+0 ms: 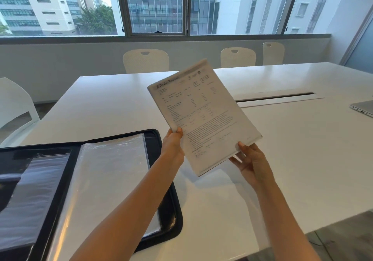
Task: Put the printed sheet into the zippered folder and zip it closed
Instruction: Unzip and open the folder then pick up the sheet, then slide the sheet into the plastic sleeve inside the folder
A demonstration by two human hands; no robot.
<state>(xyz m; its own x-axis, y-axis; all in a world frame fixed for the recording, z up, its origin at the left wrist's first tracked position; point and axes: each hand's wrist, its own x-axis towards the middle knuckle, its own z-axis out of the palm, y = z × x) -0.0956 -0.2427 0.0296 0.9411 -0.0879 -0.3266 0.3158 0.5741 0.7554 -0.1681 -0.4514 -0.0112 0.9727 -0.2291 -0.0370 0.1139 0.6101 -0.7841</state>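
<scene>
The zippered folder point(90, 190) lies wide open and flat on the white tabletop point(302, 149), close to the person, with its near end running off the bottom of the view. Shiny clear pockets point(113, 170) show inside it. Just right of the folder there is bare tabletop with lots of room. Both hands hold the printed sheet point(203, 115) up in the air, above and to the right of the folder. The left hand point(173, 145) pinches its left edge; the right hand point(252, 161) grips its bottom corner. The print is too small and blurry to read. Farther from the folder, a laptop point(362, 108) sits at the right edge. White chairs point(145, 60) stand behind.
</scene>
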